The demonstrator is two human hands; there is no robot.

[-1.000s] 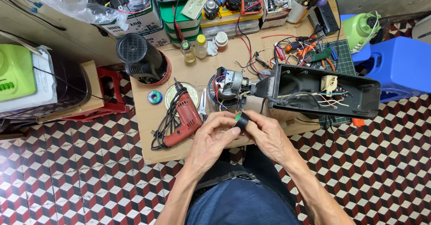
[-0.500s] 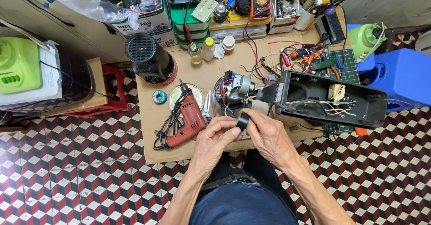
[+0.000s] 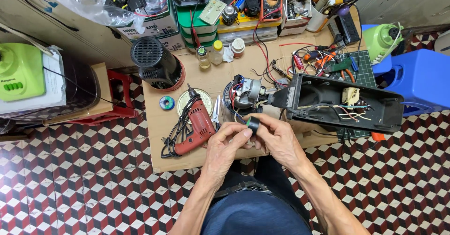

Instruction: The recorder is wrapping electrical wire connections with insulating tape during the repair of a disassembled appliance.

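I see left hand (image 3: 225, 146) and right hand (image 3: 276, 139) fingers pinching black tape roll (image 3: 253, 124) | red drill (image 3: 199, 125) just left of fingers

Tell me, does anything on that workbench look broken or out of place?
The black casing lies open with loose wires showing, and a bare motor sits beside it. Both hands hold a small black roll.

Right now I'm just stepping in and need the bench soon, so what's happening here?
A person holds a small roll of black tape between the left hand and right hand, above a cardboard-covered table. An opened black casing with loose wires lies by the right hand, a small motor just beyond, and a red drill lies to the left.
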